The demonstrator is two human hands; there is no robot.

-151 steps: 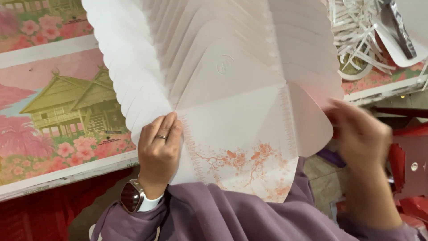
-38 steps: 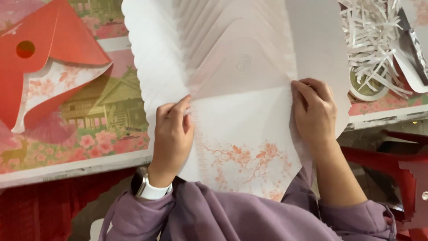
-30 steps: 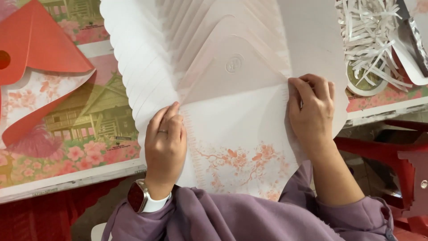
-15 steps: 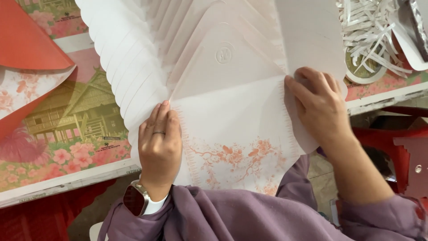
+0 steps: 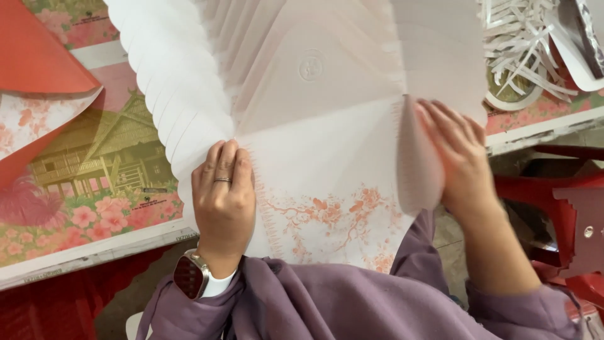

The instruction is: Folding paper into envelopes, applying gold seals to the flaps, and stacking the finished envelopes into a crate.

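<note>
A fanned stack of white unfolded paper envelopes (image 5: 314, 126) with an orange blossom print lies on the table in front of me, its near end hanging over the table edge. My left hand (image 5: 223, 204), with a ring and a wristwatch, presses flat on the stack's left fold. My right hand (image 5: 456, 154) is blurred at the right side flaps (image 5: 418, 164), lifting or folding them inward; its grip is unclear.
The table carries a printed cover with a house and pink flowers (image 5: 100, 182). A red and floral envelope (image 5: 38, 82) lies at the far left. Shredded white paper strips and a tape roll (image 5: 522, 56) sit at the back right. A red plastic chair (image 5: 566, 208) stands at my right.
My right hand has slid down the right edge and the side flaps now stand up curled inward. The view has shifted; the left hand stays pressed on the stack.
</note>
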